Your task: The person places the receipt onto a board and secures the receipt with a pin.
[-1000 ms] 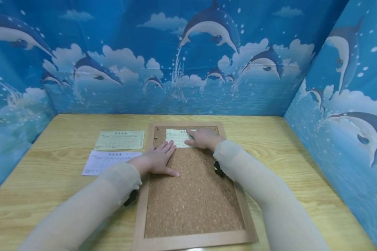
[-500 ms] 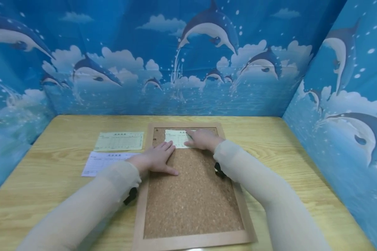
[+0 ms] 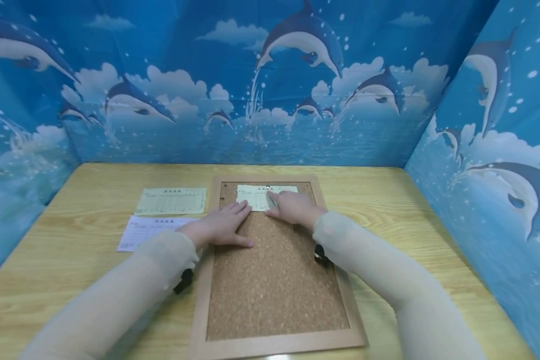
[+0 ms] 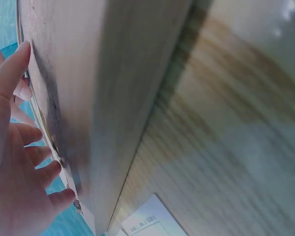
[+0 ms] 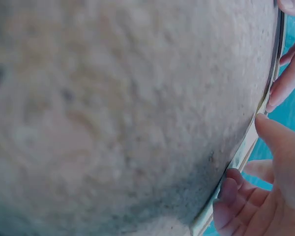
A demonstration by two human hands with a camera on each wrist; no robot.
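Observation:
A cork board (image 3: 276, 280) with a pale wooden frame lies flat on the table. Near its far end sits a light green printed slip (image 3: 255, 192), a small shiny pushpin (image 3: 267, 187) at its top edge. My left hand (image 3: 220, 225) lies with fingers spread over the board's left side, fingertips on the slip's lower left corner; its spread fingers also show in the left wrist view. My right hand (image 3: 292, 206) rests over the slip's right part, index fingertip just below the pin and thumb at the lower edge. In the right wrist view its fingers (image 5: 273, 130) look loosely bent, holding nothing visible.
Left of the board, another green slip (image 3: 171, 201) and a white-lilac slip (image 3: 150, 232) lie on the wooden table (image 3: 72, 270); my left forearm partly covers the latter. Small dark pins (image 3: 222, 198) sit at the board's far left corner. Blue dolphin-print cloth (image 3: 184, 75) surrounds the table.
My right hand has drawn back slightly toward me and to the right, uncovering the pushpin and the slip's upper right part. My left hand stays nearly still.

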